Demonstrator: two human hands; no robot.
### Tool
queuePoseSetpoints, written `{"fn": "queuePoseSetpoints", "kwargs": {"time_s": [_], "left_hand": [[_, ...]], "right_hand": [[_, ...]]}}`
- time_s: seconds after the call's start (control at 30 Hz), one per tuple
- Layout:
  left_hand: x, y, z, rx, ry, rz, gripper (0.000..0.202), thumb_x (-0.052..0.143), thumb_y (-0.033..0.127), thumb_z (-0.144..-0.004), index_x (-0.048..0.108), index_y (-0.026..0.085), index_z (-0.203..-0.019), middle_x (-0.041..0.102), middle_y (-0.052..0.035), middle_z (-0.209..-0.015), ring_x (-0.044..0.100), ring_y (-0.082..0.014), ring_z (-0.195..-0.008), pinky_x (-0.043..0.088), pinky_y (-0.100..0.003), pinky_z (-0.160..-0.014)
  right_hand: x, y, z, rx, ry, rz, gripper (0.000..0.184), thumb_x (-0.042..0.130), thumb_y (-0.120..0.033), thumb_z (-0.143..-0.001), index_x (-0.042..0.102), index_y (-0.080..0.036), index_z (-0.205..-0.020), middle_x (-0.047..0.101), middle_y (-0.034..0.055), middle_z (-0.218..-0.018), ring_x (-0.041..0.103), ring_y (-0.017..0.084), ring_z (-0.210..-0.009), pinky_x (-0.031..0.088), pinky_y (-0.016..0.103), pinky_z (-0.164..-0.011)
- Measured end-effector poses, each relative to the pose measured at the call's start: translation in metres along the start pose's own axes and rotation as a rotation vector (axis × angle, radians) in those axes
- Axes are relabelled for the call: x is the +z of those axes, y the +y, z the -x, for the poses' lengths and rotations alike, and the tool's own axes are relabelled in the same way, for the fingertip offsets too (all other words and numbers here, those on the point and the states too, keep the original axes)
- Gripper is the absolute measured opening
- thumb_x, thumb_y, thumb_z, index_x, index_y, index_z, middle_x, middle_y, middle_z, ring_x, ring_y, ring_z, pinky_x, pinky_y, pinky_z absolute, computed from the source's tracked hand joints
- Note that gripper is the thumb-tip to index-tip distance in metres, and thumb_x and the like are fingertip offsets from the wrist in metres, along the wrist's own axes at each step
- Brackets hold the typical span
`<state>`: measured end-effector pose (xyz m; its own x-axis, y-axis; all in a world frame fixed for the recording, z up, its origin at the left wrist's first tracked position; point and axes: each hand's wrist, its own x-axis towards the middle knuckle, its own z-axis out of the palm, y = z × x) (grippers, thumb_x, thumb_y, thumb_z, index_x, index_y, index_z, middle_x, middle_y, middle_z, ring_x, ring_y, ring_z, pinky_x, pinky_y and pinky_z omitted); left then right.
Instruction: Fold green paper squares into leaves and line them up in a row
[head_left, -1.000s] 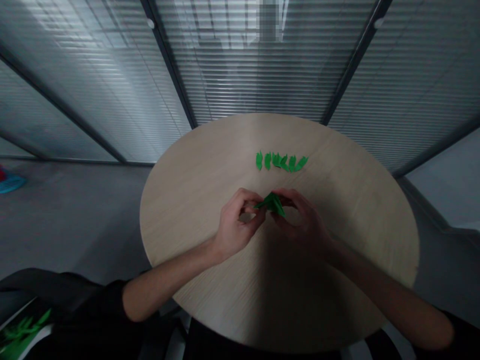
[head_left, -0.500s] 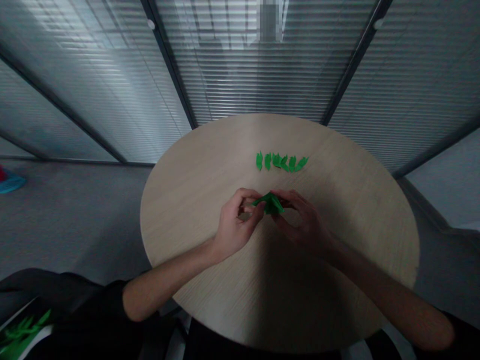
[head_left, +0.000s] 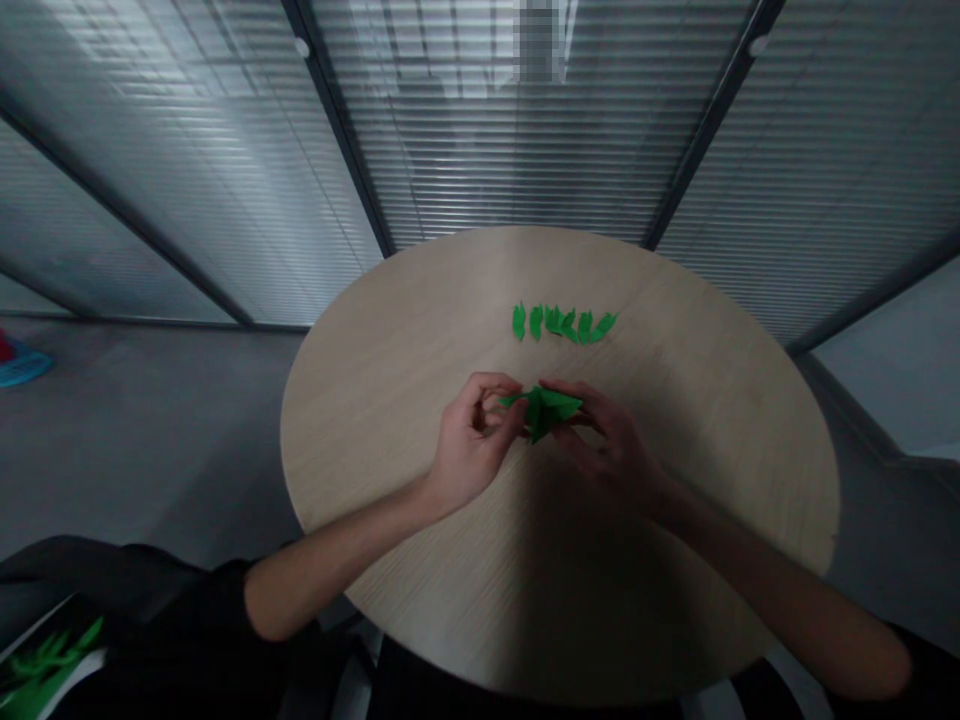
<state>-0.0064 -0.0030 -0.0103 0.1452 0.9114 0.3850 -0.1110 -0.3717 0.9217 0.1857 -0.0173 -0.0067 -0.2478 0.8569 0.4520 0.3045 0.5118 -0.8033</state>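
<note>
A small folded piece of green paper (head_left: pixel 544 408) is held above the middle of a round wooden table (head_left: pixel 420 330). My left hand (head_left: pixel 471 447) pinches its left side with thumb and fingertips. My right hand (head_left: pixel 611 447) grips its right side, fingers curled around it. Further back on the table lies a row of several small folded green paper pieces (head_left: pixel 562 323), side by side and apart from my hands.
Glass walls with closed blinds (head_left: pixel 525 150) stand behind the table. Grey floor surrounds it. At the lower left corner lies more green paper (head_left: pixel 45 665) on a white sheet. A blue object (head_left: pixel 21 365) sits on the floor at far left.
The green paper piece has been turned and opened out a little between my fingers. Both hands shifted slightly up and stay together on it.
</note>
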Motion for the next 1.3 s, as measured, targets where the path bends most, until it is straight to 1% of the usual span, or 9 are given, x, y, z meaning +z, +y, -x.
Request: {"fn": "queuePoseSetpoints", "kwargs": {"time_s": [0.17, 0.4, 0.5, 0.6, 0.7, 0.77, 0.9, 1.07, 1.3], "left_hand": [[-0.0001, -0.0013, -0.0002, -0.003, 0.007, -0.002, 0.015, 0.070, 0.029, -0.096, 0.059, 0.021, -0.102, 0.066, 0.0026, -0.076, 0.067, -0.0095, -0.058, 0.058, -0.019, -0.055], [0.0008, -0.0028, 0.0001, -0.009, -0.009, -0.002, 0.018, 0.070, 0.025, -0.094, 0.058, 0.021, -0.107, 0.066, 0.0018, -0.082, 0.064, -0.0092, -0.061, 0.055, -0.019, -0.055], [0.0008, -0.0004, 0.0008, 0.020, 0.002, -0.106, 0.022, 0.074, 0.023, -0.090, 0.060, 0.022, -0.106, 0.064, 0.0019, -0.080, 0.061, -0.0106, -0.066, 0.051, -0.020, -0.056], [0.0006, 0.0025, 0.0013, 0.056, 0.013, -0.215, 0.020, 0.077, 0.022, -0.088, 0.063, 0.022, -0.102, 0.058, 0.0033, -0.076, 0.056, -0.0106, -0.066, 0.045, -0.021, -0.056], [0.0003, 0.0044, 0.0015, 0.072, 0.003, -0.243, 0.017, 0.075, 0.024, -0.089, 0.063, 0.021, -0.100, 0.052, 0.0050, -0.072, 0.051, -0.0097, -0.062, 0.041, -0.021, -0.054], [0.0000, 0.0047, 0.0018, 0.085, -0.001, -0.256, 0.017, 0.074, 0.024, -0.090, 0.062, 0.021, -0.102, 0.051, 0.0053, -0.071, 0.049, -0.0095, -0.061, 0.040, -0.021, -0.053], [-0.0006, 0.0023, 0.0035, 0.101, -0.031, -0.272, 0.021, 0.074, 0.021, -0.090, 0.060, 0.022, -0.106, 0.052, 0.0058, -0.074, 0.049, -0.0084, -0.060, 0.042, -0.020, -0.054], [-0.0015, -0.0037, 0.0058, 0.101, -0.077, -0.213, 0.036, 0.077, 0.023, -0.088, 0.057, 0.023, -0.118, 0.057, 0.0050, -0.084, 0.049, -0.0049, -0.056, 0.043, -0.016, -0.050], [-0.0018, -0.0014, 0.0054, 0.129, -0.089, -0.248, 0.035, 0.081, 0.025, -0.087, 0.058, 0.021, -0.114, 0.061, 0.0023, -0.087, 0.052, -0.0052, -0.057, 0.045, -0.016, -0.050]], "right_hand": [[-0.0009, 0.0009, 0.0009, -0.004, -0.006, 0.002, 0.041, 0.063, -0.019, -0.096, 0.063, -0.030, -0.135, 0.074, 0.0067, -0.120, 0.075, 0.021, -0.098, 0.065, 0.039, -0.083], [0.0002, -0.0002, -0.0002, -0.024, -0.012, -0.028, 0.041, 0.065, -0.020, -0.096, 0.064, -0.029, -0.135, 0.074, 0.0069, -0.118, 0.075, 0.020, -0.094, 0.066, 0.037, -0.081], [0.0007, -0.0011, -0.0010, -0.033, -0.035, -0.039, 0.041, 0.063, -0.019, -0.097, 0.065, -0.029, -0.136, 0.074, 0.0067, -0.119, 0.075, 0.019, -0.095, 0.066, 0.037, -0.084], [0.0015, -0.0010, -0.0012, -0.046, -0.064, -0.035, 0.036, 0.061, -0.019, -0.098, 0.071, -0.030, -0.131, 0.076, 0.0057, -0.115, 0.075, 0.019, -0.094, 0.067, 0.035, -0.083], [0.0023, -0.0009, -0.0010, -0.067, -0.100, -0.005, 0.033, 0.060, -0.018, -0.099, 0.074, -0.029, -0.126, 0.077, 0.0050, -0.109, 0.074, 0.018, -0.091, 0.066, 0.034, -0.082], [0.0027, -0.0010, -0.0007, -0.082, -0.108, 0.021, 0.032, 0.059, -0.018, -0.099, 0.074, -0.029, -0.126, 0.077, 0.0045, -0.106, 0.074, 0.019, -0.089, 0.065, 0.034, -0.081], [0.0030, -0.0011, 0.0003, -0.105, -0.101, 0.066, 0.034, 0.058, -0.018, -0.100, 0.073, -0.030, -0.129, 0.077, 0.0047, -0.107, 0.074, 0.020, -0.091, 0.063, 0.035, -0.083], [0.0009, -0.0005, 0.0011, -0.137, -0.103, 0.120, 0.040, 0.056, -0.014, -0.100, 0.070, -0.032, -0.132, 0.078, 0.0047, -0.110, 0.075, 0.021, -0.094, 0.062, 0.035, -0.084], [-0.0002, 0.0005, 0.0010, -0.129, -0.094, 0.137, 0.039, 0.058, -0.011, -0.095, 0.072, -0.030, -0.127, 0.078, 0.0032, -0.102, 0.075, 0.020, -0.086, 0.061, 0.033, -0.078]]}}
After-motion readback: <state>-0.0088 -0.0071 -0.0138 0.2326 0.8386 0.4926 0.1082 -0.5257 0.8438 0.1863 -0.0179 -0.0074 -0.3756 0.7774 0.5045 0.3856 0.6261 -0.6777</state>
